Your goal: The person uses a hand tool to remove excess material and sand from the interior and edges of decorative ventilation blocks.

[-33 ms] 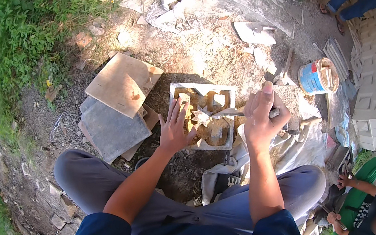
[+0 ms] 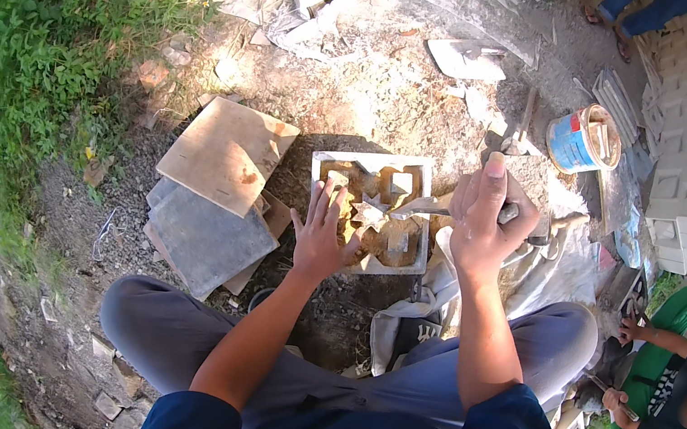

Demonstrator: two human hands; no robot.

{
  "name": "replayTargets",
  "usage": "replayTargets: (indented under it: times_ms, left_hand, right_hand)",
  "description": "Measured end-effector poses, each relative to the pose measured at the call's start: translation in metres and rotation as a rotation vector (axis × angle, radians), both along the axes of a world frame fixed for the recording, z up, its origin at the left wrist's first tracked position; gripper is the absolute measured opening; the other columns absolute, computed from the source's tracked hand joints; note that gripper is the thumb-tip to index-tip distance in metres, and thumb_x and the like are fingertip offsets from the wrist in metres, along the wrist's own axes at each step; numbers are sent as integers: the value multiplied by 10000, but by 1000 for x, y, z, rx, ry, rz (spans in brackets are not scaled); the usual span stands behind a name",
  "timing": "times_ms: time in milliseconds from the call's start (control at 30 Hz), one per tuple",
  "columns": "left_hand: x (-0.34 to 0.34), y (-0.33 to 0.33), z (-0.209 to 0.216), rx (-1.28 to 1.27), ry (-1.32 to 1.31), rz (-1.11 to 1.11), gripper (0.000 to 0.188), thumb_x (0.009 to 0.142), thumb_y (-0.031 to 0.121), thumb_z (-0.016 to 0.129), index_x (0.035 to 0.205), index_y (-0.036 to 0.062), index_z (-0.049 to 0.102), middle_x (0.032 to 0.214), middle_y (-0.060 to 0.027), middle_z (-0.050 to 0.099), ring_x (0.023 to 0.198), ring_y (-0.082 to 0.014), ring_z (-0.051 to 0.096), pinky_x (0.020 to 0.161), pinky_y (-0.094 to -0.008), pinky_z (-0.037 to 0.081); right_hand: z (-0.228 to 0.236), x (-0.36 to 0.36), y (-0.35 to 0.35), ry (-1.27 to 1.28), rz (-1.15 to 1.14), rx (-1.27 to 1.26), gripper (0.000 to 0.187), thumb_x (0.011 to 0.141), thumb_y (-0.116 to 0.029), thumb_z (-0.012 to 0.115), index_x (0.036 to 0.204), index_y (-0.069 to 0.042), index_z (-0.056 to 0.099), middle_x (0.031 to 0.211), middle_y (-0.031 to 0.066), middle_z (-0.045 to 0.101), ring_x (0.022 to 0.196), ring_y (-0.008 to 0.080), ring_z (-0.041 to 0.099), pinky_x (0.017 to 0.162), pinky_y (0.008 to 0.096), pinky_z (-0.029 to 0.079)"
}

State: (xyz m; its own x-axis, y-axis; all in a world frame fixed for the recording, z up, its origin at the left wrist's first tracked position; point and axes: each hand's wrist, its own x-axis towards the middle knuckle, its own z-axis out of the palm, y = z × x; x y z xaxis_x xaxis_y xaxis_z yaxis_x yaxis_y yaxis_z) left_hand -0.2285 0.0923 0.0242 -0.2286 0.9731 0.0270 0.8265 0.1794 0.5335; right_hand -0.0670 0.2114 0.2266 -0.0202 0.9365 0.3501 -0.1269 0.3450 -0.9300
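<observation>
Two-handed, apparently smoothing sandy fill (image 2: 375,244) in the square frame (image 2: 423,245) on the ground, resting the left hand (image 2: 320,243) open on its left side, gripping a trowel (image 2: 424,208) in the right hand (image 2: 490,215) beside the star-shaped piece (image 2: 370,212), likely needing light strokes next.

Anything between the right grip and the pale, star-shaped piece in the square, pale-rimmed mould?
Nothing visible blocks it. From the right grip, the thin grey tool crosses the square mould's right rim, its tip beside the star-shaped piece; contact can't be told. The left grip lies to the piece's left, outside that path.
</observation>
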Motion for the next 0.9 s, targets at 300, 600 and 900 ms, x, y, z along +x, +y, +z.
replayTargets:
  times_ms: [300, 600, 900]
  left_hand:
    - [-3, -2, 1, 65, -37, 0, 814, 904, 386, 717, 1590, 117, 370, 1720, -122, 245, 1607, -337, 186, 1104, -838, 224]
    - [0, -1, -5, 65, -5, 4, 836, 901, 379, 727, 1609, 157, 344, 1719, -96, 254, 1606, -326, 194, 1109, -837, 224]
    - [6, -2, -11, 77, -58, -11, 832, 894, 386, 713, 1609, 160, 352, 1714, -101, 261, 1604, -336, 195, 1125, -821, 224]
  right_hand:
    - [4, -7, -2, 22, 9, -45, 511, 1113, -206, 544, 644, -75, 388, 563, -73, 393, 525, 18, 295, 473, 269, 206]
    - [-6, 13, 17, 188, -53, -142, 519, 1129, -220, 509, 647, -78, 378, 556, -63, 376, 486, 27, 302, 436, 270, 219]
    - [-45, 10, 4, 16, -104, -58, 496, 1111, -188, 530, 656, -60, 383, 598, -71, 387, 556, 24, 303, 485, 279, 212]
